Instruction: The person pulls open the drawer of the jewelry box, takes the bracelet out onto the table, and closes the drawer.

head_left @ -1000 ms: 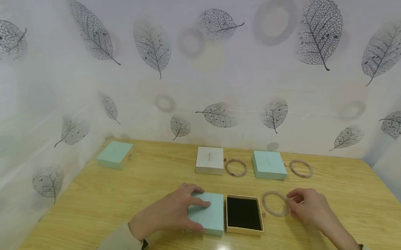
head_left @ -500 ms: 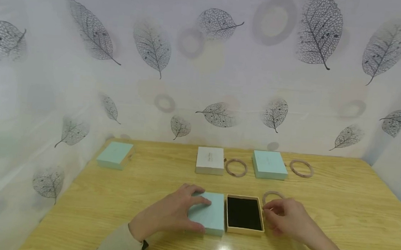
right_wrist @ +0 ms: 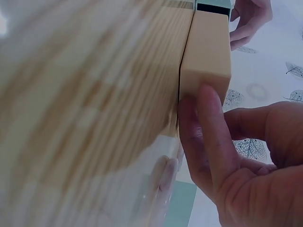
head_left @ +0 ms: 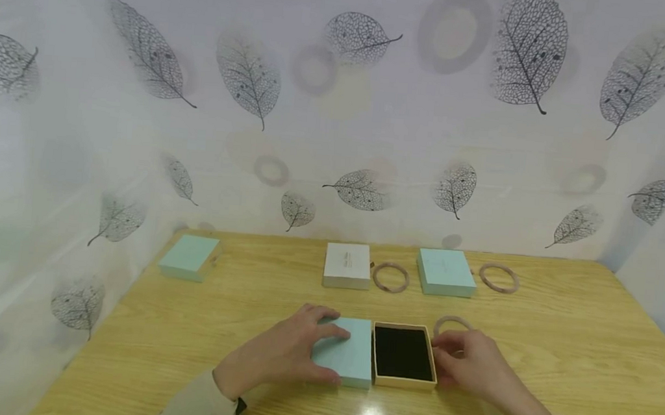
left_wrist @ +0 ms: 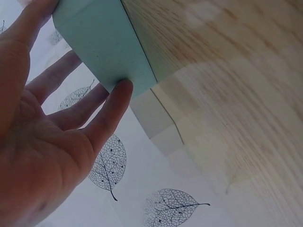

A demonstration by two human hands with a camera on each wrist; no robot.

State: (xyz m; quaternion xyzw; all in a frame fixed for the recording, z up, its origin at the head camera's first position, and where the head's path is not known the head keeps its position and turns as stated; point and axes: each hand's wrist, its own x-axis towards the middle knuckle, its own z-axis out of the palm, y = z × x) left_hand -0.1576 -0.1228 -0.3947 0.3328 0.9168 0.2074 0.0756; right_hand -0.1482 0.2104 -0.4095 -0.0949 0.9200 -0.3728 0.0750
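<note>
My left hand [head_left: 283, 347] holds the mint box cover [head_left: 359, 350], thumb on its near side and fingers on its far side and top. In the left wrist view a fingertip presses the cover [left_wrist: 102, 42]. Right beside the cover lies the box's beige drawer [head_left: 434, 384], lined in black, with nothing on the lining. My right hand [head_left: 475, 368] is at the drawer's right end; in the right wrist view its fingertips press against the drawer's end face [right_wrist: 191, 84]. A pale bangle [head_left: 454, 319] lies just beyond that hand, partly hidden by it.
Along the back of the wooden table [head_left: 268, 274] stand a mint box [head_left: 190, 256] at left, a white box [head_left: 347, 266] with a bangle [head_left: 375, 275] beside it, and another mint box [head_left: 446, 273] with a bangle [head_left: 498, 289]. A leaf-patterned sheet [head_left: 225, 160] hangs behind.
My right hand has left the nearest bangle and moved left to the drawer's end, now partly covering that bangle. My left hand stays on the cover.
</note>
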